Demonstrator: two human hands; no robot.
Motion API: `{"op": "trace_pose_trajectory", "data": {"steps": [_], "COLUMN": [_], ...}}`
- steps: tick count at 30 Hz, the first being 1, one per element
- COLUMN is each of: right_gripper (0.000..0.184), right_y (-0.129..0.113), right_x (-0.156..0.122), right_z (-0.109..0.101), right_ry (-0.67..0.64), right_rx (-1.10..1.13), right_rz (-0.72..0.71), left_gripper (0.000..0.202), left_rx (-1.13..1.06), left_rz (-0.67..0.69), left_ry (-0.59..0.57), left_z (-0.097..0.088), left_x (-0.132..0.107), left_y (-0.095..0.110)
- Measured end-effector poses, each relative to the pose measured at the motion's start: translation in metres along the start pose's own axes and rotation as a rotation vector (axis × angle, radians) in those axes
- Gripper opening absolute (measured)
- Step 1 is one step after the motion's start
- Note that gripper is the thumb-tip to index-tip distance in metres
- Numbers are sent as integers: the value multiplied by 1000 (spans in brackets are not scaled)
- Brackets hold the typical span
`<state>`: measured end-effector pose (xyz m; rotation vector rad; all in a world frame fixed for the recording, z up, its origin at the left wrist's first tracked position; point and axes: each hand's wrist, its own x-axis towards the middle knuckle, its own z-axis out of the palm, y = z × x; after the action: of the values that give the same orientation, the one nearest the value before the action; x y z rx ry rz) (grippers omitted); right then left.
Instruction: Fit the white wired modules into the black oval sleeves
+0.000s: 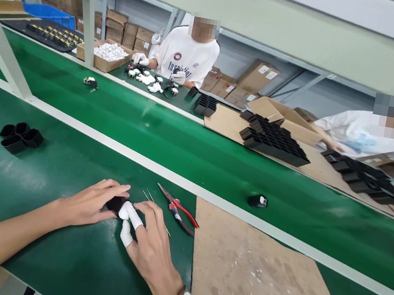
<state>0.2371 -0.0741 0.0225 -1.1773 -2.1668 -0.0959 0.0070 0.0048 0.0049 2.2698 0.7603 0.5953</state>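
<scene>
My left hand [96, 202] is closed around a black plastic casing [116, 204], which lies on its side just above the green table. My right hand [150, 238] wears white finger cots on the thumb and index finger. Those fingers pinch a small white part [124, 210] at the casing's right end; the cots partly hide it. Just beyond my right hand lie red-and-black long-nose pliers [176, 208]. Thin metal rods [148, 195] rest between the pliers and that hand, partly covered by it.
Several black casings [19, 137] stand at the left. A brown board [254, 274] covers the table at right. Behind a white rail runs a green conveyor belt [183, 140], carrying another casing [258, 201] and a small assembly [90, 82]. Two co-workers sit across, beside casing stacks [276, 141] and a box of white parts [106, 68].
</scene>
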Motion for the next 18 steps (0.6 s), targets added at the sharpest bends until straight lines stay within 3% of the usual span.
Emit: {"op": "trace_pose_trajectory", "data": {"steps": [5,10,15,18], "right_gripper": [34,41,18,16], "right_y": [1,5,4,3], "right_x": [0,-5,-6,-4], "right_z": [1,0,4,7], "right_ry": [-22,-13,-44,-94], "right_rx": [29,158,160,158], "right_rz": [7,32,4,8], "left_gripper": [72,76,71,70], "left_rx": [44,-89,-182,-177], "left_rz": [-13,-76,-149,-172], "left_ry": [-8,-54,-126,-116], "left_z": [3,5,9,11], "left_x": [-1,-1,0,0], "left_y": [-1,-2,0,3]}}
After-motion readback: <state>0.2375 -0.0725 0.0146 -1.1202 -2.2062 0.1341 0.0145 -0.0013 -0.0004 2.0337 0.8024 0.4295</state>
